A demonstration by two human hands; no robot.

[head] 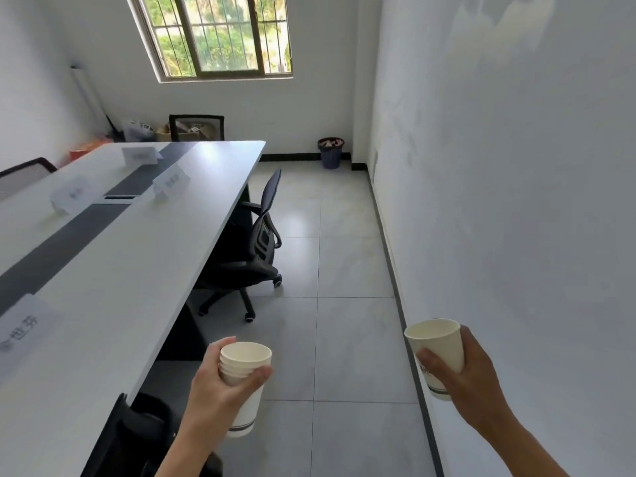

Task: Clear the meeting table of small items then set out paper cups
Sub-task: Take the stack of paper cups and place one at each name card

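Observation:
My left hand (220, 390) grips a stack of several nested white paper cups (246, 404), held upright over the floor beside the table's near right edge. My right hand (464, 373) holds a single white paper cup (435, 342), tilted slightly, close to the right wall. The long white meeting table (144, 270) with a dark centre strip runs along the left. Several white name cards stand on it, among them one (171, 181) by the strip, one (139, 155) further back, one (70, 194) on the far side and one (24, 325) nearest me.
A black office chair (254, 246) is pushed under the table's right side, and another chair back (137, 438) is right by my left arm. A dark waste bin (330, 153) stands in the far corner. Tiled floor lies between table and right wall.

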